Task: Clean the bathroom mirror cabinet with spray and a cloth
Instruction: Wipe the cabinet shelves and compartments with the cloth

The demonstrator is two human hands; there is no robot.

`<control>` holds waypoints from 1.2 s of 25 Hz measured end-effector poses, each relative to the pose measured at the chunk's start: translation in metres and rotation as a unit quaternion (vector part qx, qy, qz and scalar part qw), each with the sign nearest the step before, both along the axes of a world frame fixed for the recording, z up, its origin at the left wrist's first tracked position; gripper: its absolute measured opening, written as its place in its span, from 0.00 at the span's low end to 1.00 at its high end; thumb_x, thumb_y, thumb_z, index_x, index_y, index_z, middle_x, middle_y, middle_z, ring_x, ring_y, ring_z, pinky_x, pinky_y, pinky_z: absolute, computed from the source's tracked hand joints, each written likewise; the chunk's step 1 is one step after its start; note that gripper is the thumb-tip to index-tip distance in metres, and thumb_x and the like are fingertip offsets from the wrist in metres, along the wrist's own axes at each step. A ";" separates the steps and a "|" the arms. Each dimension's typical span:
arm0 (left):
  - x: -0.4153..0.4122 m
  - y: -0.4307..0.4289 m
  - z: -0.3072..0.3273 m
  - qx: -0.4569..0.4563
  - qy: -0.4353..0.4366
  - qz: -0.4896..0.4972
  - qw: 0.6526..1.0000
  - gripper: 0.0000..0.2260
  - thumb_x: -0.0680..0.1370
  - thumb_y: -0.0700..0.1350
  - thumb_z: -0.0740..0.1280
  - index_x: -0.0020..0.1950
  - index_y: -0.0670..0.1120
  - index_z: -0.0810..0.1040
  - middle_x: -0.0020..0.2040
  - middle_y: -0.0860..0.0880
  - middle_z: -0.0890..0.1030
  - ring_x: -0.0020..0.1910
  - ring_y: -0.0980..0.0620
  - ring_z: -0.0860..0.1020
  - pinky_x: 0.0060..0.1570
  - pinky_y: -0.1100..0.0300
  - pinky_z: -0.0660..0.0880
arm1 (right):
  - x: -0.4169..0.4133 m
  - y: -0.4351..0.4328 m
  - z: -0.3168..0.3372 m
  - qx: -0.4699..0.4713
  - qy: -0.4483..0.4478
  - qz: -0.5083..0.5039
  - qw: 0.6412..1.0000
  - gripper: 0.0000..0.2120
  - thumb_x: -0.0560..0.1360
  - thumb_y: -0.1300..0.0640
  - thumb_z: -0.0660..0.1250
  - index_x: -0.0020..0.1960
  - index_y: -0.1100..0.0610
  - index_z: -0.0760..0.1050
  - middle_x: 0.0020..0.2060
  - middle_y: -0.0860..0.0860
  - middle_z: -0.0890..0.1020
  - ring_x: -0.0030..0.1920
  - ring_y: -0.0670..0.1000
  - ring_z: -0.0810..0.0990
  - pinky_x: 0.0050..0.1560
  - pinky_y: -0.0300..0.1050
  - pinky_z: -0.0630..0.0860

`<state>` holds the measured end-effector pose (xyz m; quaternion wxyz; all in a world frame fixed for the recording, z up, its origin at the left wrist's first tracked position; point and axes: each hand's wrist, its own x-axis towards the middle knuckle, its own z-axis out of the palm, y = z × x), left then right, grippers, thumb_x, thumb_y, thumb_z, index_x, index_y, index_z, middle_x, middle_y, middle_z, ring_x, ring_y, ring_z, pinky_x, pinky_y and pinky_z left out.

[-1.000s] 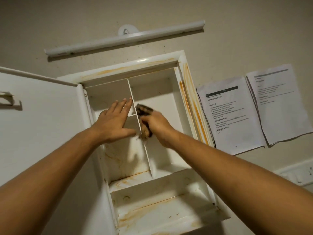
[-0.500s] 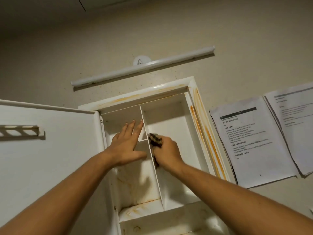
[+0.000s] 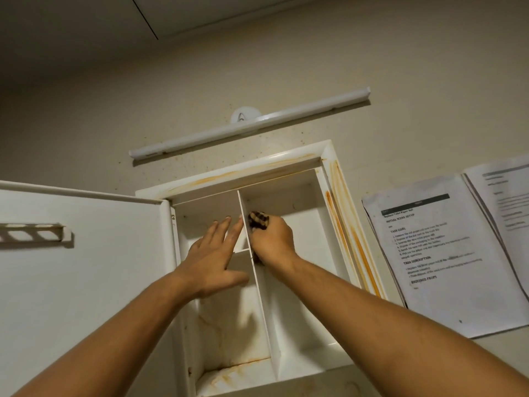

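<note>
Cloth (image 3: 258,220) mostly hidden in right hand (image 3: 276,239) (only checked corner shows)

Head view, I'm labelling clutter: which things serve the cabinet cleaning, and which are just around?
In the job: dark checked cloth gripped by the right hand; white upright plastic divider touched by the left hand; white rust-stained wall cabinet.
Just around: printed white paper sheets on the wall; long white tube light.
</note>
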<state>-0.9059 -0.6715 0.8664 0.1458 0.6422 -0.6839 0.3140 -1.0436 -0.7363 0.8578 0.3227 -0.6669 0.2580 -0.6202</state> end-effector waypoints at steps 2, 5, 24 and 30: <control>0.000 0.000 0.000 0.002 0.005 0.001 1.000 0.52 0.60 0.72 0.52 0.78 0.61 0.29 0.84 0.51 0.35 0.83 0.47 0.37 0.79 0.42 0.51 | 0.005 -0.001 0.023 0.036 -0.124 0.023 0.991 0.10 0.78 0.59 0.63 0.53 0.54 0.83 0.48 0.52 0.86 0.47 0.56 0.85 0.52 0.54 0.84; 0.001 -0.002 0.000 -0.006 -0.003 0.002 1.000 0.51 0.60 0.72 0.51 0.78 0.61 0.28 0.84 0.52 0.35 0.83 0.48 0.37 0.79 0.42 0.51 | 0.011 0.002 0.050 0.063 -0.201 0.042 0.977 0.08 0.77 0.65 0.63 0.50 0.57 0.80 0.49 0.55 0.85 0.50 0.58 0.84 0.56 0.56 0.83; -0.005 0.001 -0.004 -0.020 -0.006 0.011 1.000 0.51 0.61 0.72 0.49 0.80 0.60 0.31 0.84 0.51 0.37 0.83 0.47 0.38 0.78 0.41 0.50 | -0.022 0.013 0.051 0.068 -0.122 0.169 0.976 0.15 0.80 0.71 0.56 0.53 0.61 0.81 0.39 0.55 0.82 0.37 0.53 0.81 0.29 0.37 0.77; -0.003 -0.001 -0.004 -0.025 -0.016 0.012 0.999 0.50 0.61 0.72 0.48 0.75 0.59 0.26 0.84 0.51 0.37 0.83 0.47 0.38 0.78 0.41 0.51 | -0.006 -0.004 0.043 -0.026 -0.045 0.077 0.996 0.15 0.73 0.66 0.61 0.51 0.55 0.83 0.42 0.53 0.87 0.45 0.56 0.86 0.51 0.54 0.85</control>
